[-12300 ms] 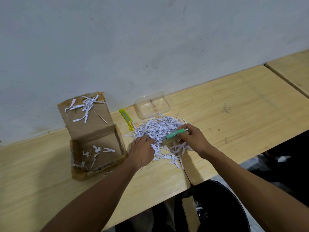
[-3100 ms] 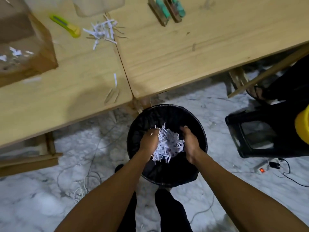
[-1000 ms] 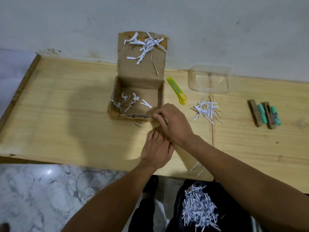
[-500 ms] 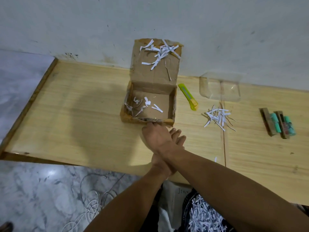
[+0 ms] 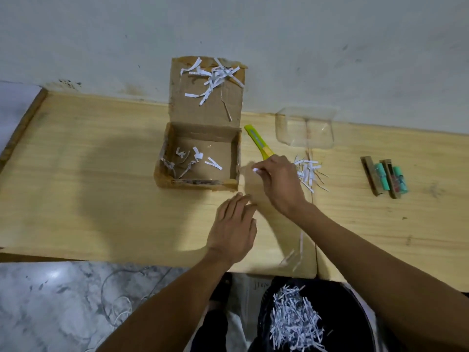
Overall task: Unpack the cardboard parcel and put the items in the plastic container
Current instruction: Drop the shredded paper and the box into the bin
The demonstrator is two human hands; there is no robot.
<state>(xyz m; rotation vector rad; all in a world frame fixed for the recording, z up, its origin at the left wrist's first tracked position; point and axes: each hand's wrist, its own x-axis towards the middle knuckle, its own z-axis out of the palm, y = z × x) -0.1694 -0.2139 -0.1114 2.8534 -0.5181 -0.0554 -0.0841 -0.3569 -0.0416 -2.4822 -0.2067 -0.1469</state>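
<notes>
Your hands uncrossed since half-second ago: right hand pinches paper shred at frame centre, just right of cardboard parcel; left hand open, flat below.

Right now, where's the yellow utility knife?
In the head view, the yellow utility knife lies on the table between the cardboard box and the clear plastic container, just beyond the right hand.
</notes>
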